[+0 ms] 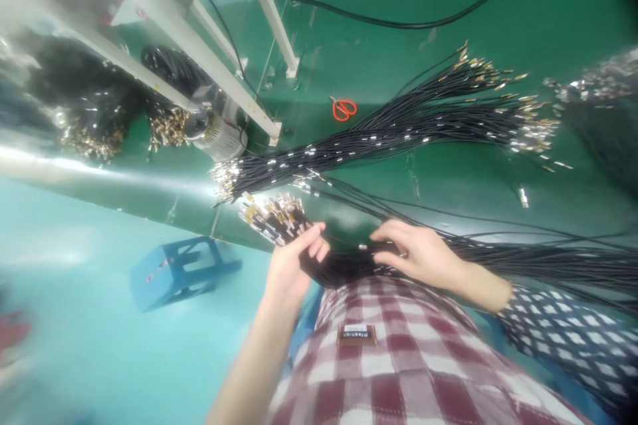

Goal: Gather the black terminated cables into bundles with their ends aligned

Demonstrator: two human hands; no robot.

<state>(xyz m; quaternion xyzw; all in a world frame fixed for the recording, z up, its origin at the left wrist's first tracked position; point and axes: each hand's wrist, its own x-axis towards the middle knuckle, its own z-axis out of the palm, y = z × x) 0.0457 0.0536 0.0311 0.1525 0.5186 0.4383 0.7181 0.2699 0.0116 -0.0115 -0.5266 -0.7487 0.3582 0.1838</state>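
The fingers (315,244) of the left hand (292,265) curl tight round a cable bundle (343,264) just behind its metal-tipped connector ends (272,218), which fan out past the knuckles. The fingers (393,231) of the right hand (421,254) lie stretched and close together along the same bundle a little further down. Its thumb is hidden, so I cannot tell whether that hand grips the bundle or only presses on it. The thin black cables sit against the checked apron (399,352) at the near edge of the green table (548,13) and trail off to the right as loose strands. To handle this well, the left grip probably has to stay close to the tips so that they remain level. The right hand should smooth along the strands rather than tug, since stray cables already cross one another near it and could snag. On the table beyond lies a second cable bundle (379,134), well apart from the hands, with orange scissors (343,108) behind it. To the left a small motor unit (219,133) sits under a white frame rail (199,46), and a blue stool (179,272) stands on the floor.
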